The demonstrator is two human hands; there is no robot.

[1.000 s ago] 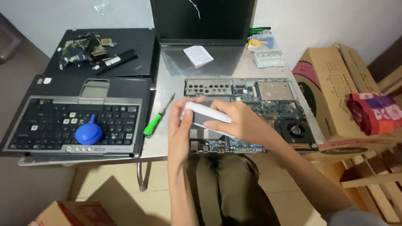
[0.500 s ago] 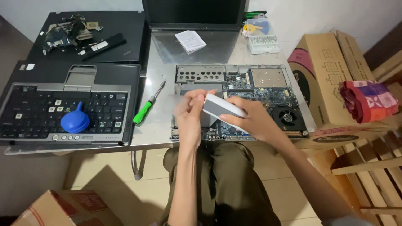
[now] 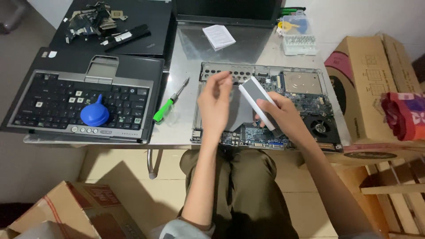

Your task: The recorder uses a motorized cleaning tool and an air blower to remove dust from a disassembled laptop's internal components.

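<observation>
A flat grey rectangular slab with white edges point(image 3: 258, 102) sits tilted above the opened laptop base with its bare circuit board point(image 3: 305, 99), its lower end pinched between the thumb and fingers of the right hand point(image 3: 283, 117). The left hand point(image 3: 215, 104) hovers open-fingered just beside the slab, holding nothing, over the same base.

At the table's right edge we note a brown cardboard box point(image 3: 374, 84), tall, with a dark red and black round print on its near face. A second brown carton point(image 3: 75, 212) sits on the floor at lower left, red striping on its flap. A dark laptop screen point(image 3: 228, 9) stands at the table's far edge. Small white labels point(image 3: 52, 54) mark the black laptop on the left.
</observation>
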